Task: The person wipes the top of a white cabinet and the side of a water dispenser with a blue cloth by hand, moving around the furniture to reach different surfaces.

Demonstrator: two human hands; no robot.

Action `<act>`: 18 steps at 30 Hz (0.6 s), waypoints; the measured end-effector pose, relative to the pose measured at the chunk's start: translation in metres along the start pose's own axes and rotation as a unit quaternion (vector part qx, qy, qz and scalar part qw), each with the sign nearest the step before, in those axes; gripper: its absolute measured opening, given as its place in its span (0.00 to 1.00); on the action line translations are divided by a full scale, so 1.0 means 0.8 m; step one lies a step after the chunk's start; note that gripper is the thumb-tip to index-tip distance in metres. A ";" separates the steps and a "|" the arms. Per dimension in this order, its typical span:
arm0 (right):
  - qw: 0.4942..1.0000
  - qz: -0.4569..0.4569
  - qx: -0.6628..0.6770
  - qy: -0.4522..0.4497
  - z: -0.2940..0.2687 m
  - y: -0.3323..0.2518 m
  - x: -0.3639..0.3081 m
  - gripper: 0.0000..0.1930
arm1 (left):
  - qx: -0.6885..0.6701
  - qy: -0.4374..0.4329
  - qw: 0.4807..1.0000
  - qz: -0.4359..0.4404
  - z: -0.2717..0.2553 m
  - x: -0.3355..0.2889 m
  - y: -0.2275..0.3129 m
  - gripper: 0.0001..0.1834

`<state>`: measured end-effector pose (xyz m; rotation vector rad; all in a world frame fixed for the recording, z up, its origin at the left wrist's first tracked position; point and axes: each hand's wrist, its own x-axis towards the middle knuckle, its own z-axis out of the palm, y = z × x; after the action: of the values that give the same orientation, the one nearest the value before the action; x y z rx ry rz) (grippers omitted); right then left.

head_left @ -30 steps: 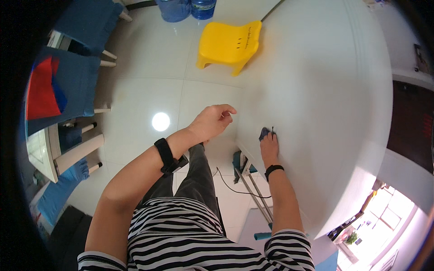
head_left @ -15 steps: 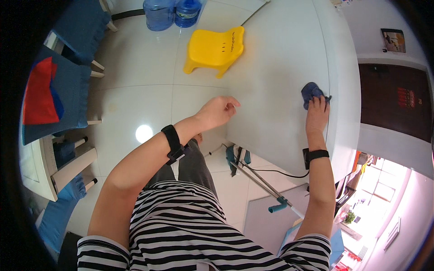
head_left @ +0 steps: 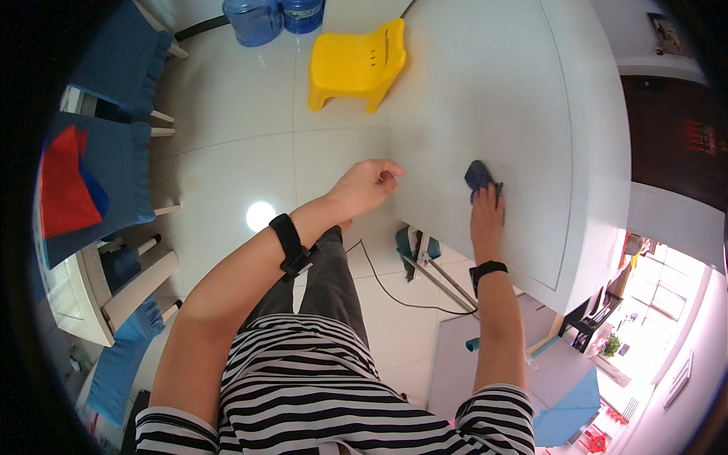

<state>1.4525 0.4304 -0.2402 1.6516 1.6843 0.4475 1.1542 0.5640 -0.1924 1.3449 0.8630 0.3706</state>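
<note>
My right hand [head_left: 487,221] presses a crumpled dark blue cloth [head_left: 479,176] against a large smooth white panel [head_left: 447,91], with the fingertips on the cloth's lower part. My left hand [head_left: 365,185] hovers near the panel's left edge with nothing in it, the fingers loosely bent and one stretched toward the panel. Whether it touches the panel I cannot tell. Both wrists wear black bands.
A yellow plastic stool [head_left: 353,64] stands on the tiled floor beside the panel, with blue water jugs [head_left: 254,21] beyond it. Blue-covered chairs [head_left: 114,159] line the left. Below the panel are a metal-poled tool [head_left: 417,246] and a black cable [head_left: 394,302].
My right hand has slid the cloth leftward and down across the panel, away from its right-hand seam. The left hand keeps nearly the same pose. The whole view has shifted slightly.
</note>
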 end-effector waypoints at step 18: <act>0.968 -0.164 0.085 -0.168 0.171 -0.181 -0.033 0.13 | 0.086 0.026 0.992 -0.089 0.029 0.031 -0.068 0.12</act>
<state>1.4427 0.3555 -0.4263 1.4285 1.7246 -0.1352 1.1742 0.5521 -0.2522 1.4072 1.0692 0.1953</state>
